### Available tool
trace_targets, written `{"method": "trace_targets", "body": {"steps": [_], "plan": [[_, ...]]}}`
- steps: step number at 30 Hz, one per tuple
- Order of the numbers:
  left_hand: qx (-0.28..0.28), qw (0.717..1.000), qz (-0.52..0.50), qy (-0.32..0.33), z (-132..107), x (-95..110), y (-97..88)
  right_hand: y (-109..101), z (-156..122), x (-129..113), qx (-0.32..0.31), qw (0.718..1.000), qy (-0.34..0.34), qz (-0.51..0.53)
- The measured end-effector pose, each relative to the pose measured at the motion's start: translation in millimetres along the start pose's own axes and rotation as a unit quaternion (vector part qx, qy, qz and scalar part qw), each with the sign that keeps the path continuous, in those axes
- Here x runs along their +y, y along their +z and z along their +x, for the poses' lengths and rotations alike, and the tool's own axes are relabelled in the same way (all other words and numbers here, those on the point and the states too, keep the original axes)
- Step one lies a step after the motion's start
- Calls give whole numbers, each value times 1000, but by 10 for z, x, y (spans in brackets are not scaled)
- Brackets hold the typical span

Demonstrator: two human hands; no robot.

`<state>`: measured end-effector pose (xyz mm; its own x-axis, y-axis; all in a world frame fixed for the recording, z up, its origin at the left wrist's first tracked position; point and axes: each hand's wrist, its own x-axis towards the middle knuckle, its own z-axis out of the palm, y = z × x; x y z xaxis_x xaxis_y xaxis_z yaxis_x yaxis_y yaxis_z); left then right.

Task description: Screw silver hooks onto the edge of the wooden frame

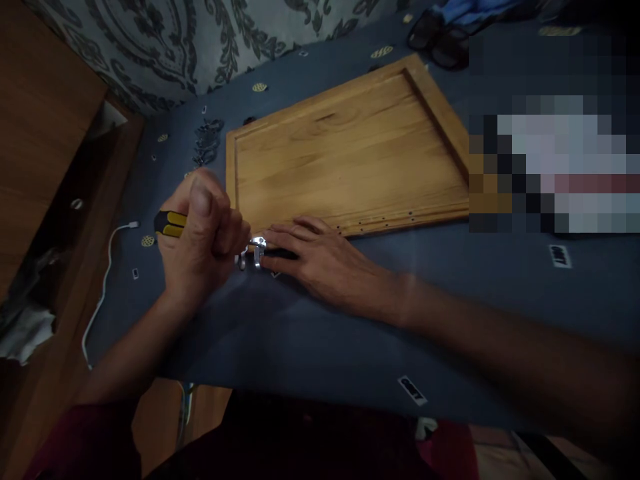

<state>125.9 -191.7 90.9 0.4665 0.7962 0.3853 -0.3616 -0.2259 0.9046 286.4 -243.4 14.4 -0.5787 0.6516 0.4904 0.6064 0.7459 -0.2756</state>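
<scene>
My left hand is closed around a screwdriver with a black and yellow handle. Its shaft is mostly hidden by the fingers. Just right of that fist, a shiny metal hook sits at the front left corner of a framed wooden board. My right hand lies low across the board's front edge, its fingertips pressed on the hook and steadying it. Part of the hook is covered by the fingers, along with something black beneath them. Small dark holes show along the board's front edge.
A small pile of dark metal pieces lies behind my left hand. Sunglasses rest at the back right. A white cable runs down the left of the blue tablecloth. A blurred-out patch covers the right side.
</scene>
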Motion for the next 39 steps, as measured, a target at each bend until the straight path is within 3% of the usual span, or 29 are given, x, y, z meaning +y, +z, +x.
{"method": "trace_targets", "body": {"steps": [3,23,39], "plan": [[25,1000,12,-1,-52,2,16,0,-4,0,-1,1000,1,-2],[18,999,40,12,-70,12,21,10,-9,27,1,1000,-7,13],[-24,996,17,-86,140,84,-36,43,-9,47,7,1000,-15,11]]}}
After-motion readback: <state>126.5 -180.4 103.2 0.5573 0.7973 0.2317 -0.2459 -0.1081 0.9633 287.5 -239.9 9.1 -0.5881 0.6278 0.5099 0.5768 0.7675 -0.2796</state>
